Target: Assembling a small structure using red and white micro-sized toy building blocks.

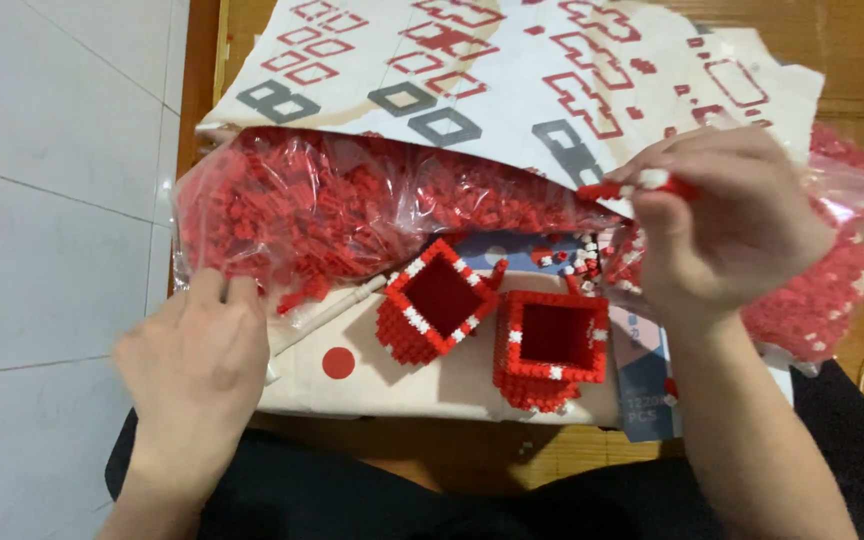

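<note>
Wooden flooring beside pale tiles carries a printed instruction sheet point(512, 70) draped over a clear plastic bag point(282, 200) packed with small red bricks. Your left hand point(197, 350) rests at that bag's lower edge, fingers curled on the plastic. Your right hand point(732, 225) pinches a short red-and-white brick strip point(637, 185) above a second bag of red bricks point(832, 290). Two hollow red block boxes point(497, 325), white-trimmed and with nothing inside, stand between your hands; loose bricks point(577, 258) lie just behind them.

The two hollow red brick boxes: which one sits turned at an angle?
The left box, nearer the left hand. It sits diamond-wise, a corner pointing at the person. The right box sits nearly square-on.
</note>
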